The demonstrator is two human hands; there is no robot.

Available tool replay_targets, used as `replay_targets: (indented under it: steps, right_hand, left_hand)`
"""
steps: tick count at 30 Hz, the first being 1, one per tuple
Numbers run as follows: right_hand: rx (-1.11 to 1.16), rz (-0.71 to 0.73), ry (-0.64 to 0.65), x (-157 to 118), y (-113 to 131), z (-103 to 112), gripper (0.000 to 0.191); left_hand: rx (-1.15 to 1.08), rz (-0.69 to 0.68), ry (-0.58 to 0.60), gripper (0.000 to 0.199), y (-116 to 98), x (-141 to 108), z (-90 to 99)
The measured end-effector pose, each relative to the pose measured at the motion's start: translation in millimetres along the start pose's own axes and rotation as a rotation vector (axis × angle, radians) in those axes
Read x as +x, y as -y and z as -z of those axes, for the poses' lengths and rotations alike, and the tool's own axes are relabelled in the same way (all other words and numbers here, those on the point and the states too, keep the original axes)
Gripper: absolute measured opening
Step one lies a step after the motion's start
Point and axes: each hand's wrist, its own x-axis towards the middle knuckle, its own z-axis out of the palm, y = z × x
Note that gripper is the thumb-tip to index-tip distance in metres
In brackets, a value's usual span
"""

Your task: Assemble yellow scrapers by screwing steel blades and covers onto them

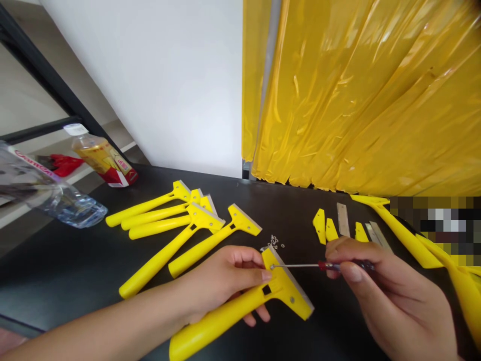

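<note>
My left hand (pixel 229 281) grips a yellow scraper (pixel 240 313) near its head, thumb on top and fingers underneath. A metal blade lines the edge of that head, and two screws show on its face. In my right hand (pixel 394 296) is a small screwdriver (pixel 300 265) with a dark red and blue handle. Its tip meets the upper screw of the scraper, the shaft lying nearly level. Just beyond the scraper head lies a small pile of nuts (pixel 274 243). Several yellow scrapers (pixel 158 258) with blades rest on the black table to the left.
Yellow clamp plates (pixel 319 226) and metal blades (pixel 342 219) lie beyond my right hand. More yellow scraper handles (pixel 413 240) are piled at the right edge. A drink bottle (pixel 103 158) and a clear water bottle (pixel 71 200) stand at the left. Yellow plastic sheeting (pixel 356 100) hangs behind.
</note>
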Motion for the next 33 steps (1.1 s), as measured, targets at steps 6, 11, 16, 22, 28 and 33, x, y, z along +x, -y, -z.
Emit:
replay_targets:
  steps: [6,11,16,22,28,33]
  right_hand:
    - [-0.023,0.043,0.041,0.9,0.4,0.1,0.012]
    - [-0.030,0.076,0.080,3.2,3.1,-0.5,0.013]
    - [-0.013,0.112,0.110,4.7,5.5,-0.6,0.014]
    - [-0.018,0.126,0.105,4.7,3.3,1.7,0.015]
    - [0.010,0.145,0.096,4.5,-0.6,1.8,0.014]
    - [-0.021,0.162,0.090,3.4,-2.4,2.2,0.014]
  left_hand:
    - [0.009,-0.020,-0.001,0.024,0.4,-0.6,-0.9]
    - [0.005,-0.013,0.000,0.024,0.3,0.2,-0.6]
    - [0.003,-0.012,0.000,0.025,0.2,-1.1,-1.4]
    - [0.007,-0.021,-0.003,0.024,0.8,-1.1,-0.4]
    - [-0.031,-0.026,0.018,0.025,1.7,0.0,3.2]
    - [-0.041,-0.025,0.015,0.023,1.1,-0.5,4.3]
